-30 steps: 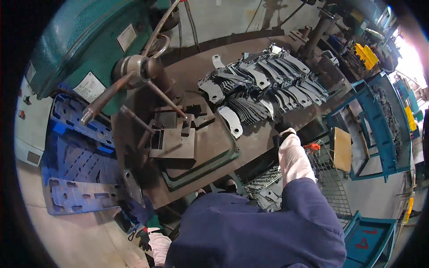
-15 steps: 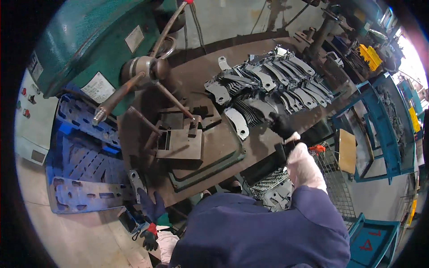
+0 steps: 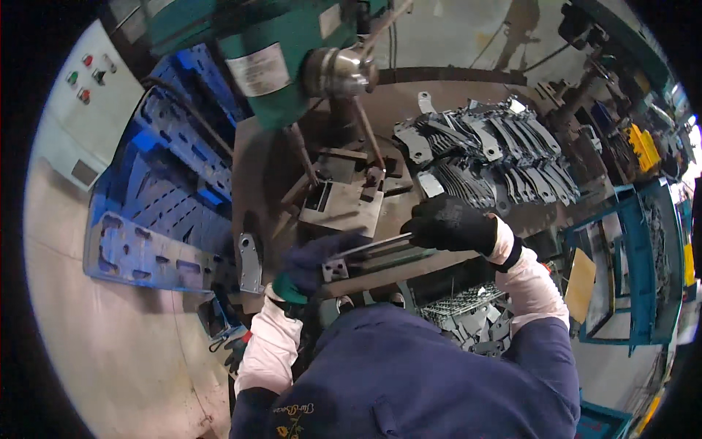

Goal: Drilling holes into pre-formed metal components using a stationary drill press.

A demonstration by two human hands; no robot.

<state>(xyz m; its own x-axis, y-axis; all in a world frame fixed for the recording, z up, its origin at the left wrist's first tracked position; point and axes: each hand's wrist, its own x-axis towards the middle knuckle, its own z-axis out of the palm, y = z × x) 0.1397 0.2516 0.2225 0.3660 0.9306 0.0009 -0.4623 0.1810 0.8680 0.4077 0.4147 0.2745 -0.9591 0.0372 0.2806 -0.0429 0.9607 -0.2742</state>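
My right hand (image 3: 455,225), in a black glove, grips the right end of a flat grey metal plate (image 3: 376,244) seen almost edge-on. Smeared by motion, my left hand (image 3: 311,263) in a dark blue glove is at the plate's left end; whether its fingers close on it is unclear. Just beyond both hands is a block-shaped metal fixture (image 3: 342,208) below the drill press (image 3: 340,73). Another curved plate with holes (image 3: 250,265) lies at the table's left edge. Rows of similar plates (image 3: 482,150) are heaped beyond my right hand.
Press handles (image 3: 369,132) reach down over the fixture. Blue plastic pallets (image 3: 153,252) stand left of the brown table (image 3: 267,172). A wire basket of metal parts (image 3: 468,318) is below the table's front edge. Teal metal racks (image 3: 636,271) stand at the right.
My right hand has come left from the heap with a plate in it. My left hand has risen from the lower left to meet that plate. The view has turned leftward.
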